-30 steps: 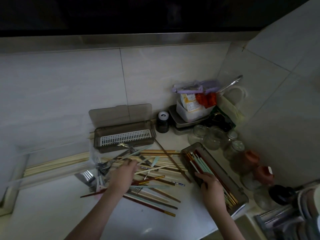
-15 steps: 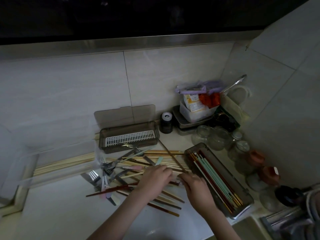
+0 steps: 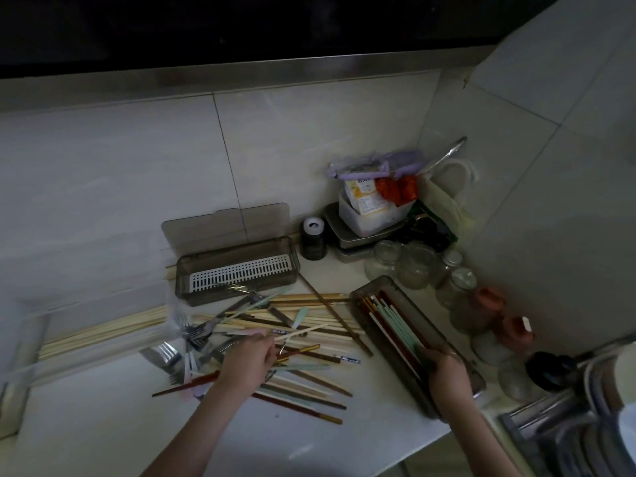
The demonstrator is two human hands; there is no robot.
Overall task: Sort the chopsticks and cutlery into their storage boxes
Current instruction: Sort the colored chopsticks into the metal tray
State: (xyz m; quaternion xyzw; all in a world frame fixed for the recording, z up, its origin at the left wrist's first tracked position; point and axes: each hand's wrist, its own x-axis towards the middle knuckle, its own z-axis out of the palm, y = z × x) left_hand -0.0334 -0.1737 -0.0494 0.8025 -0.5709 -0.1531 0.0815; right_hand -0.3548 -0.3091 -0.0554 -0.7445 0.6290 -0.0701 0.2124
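Note:
A loose pile of chopsticks (image 3: 320,321) in wood, red, green and cream lies on the white counter, with several forks (image 3: 196,335) at its left side. My left hand (image 3: 246,364) rests on the pile and pinches a cream chopstick (image 3: 303,332) at its near end. An open grey box (image 3: 373,287) at the right holds green and red chopsticks (image 3: 395,321). My right hand (image 3: 445,371) is at that box's near end, fingers curled round the ends of the green chopsticks. A second grey box (image 3: 237,290) with a white grid insert stands behind the pile, lid up.
A bundle of pale bamboo chopsticks (image 3: 103,335) lies at the left. Glass jars (image 3: 413,266), a black bottle (image 3: 313,239) and a tub of packets (image 3: 371,208) crowd the back corner. A sink with dishes (image 3: 568,432) sits at the lower right.
My right hand moved from the pile to the near end of the right box. My left hand shifted left on the pile and now pinches a cream chopstick.

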